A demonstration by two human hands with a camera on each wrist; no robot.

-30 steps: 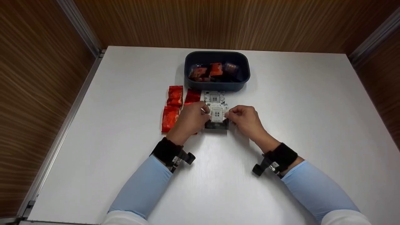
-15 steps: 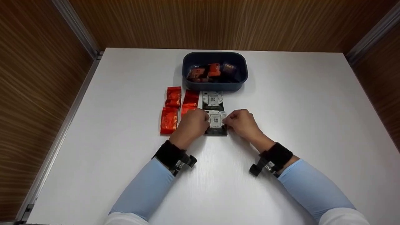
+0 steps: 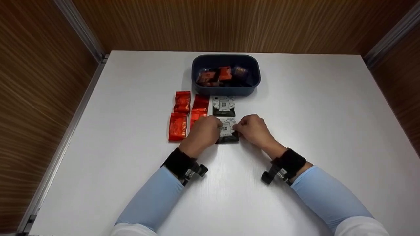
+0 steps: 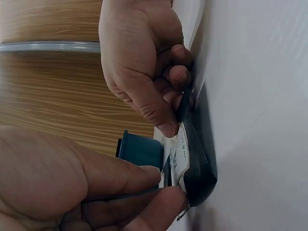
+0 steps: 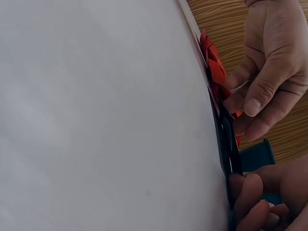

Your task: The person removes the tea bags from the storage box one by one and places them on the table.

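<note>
A black-and-white foil packet [image 3: 227, 131] lies flat on the white table [image 3: 295, 108], just nearer to me than a matching packet [image 3: 223, 105]. My left hand [image 3: 217, 129] pinches its left edge and my right hand [image 3: 237, 128] pinches its right edge. The left wrist view shows the packet [image 4: 198, 159] from the side on the table, with left thumb and fingers [image 4: 161, 195] curled on its edge. In the right wrist view the packet's dark edge [image 5: 225, 139] runs between both hands.
Several red packets [image 3: 182, 102] lie in two columns left of the black-and-white ones. A dark blue tub [image 3: 226, 90] holding more packets stands behind them. Wooden walls enclose the table on three sides.
Both hands drew the held packet toward me, off the other black-and-white packet, and lowered it flat onto the table just below that one.
</note>
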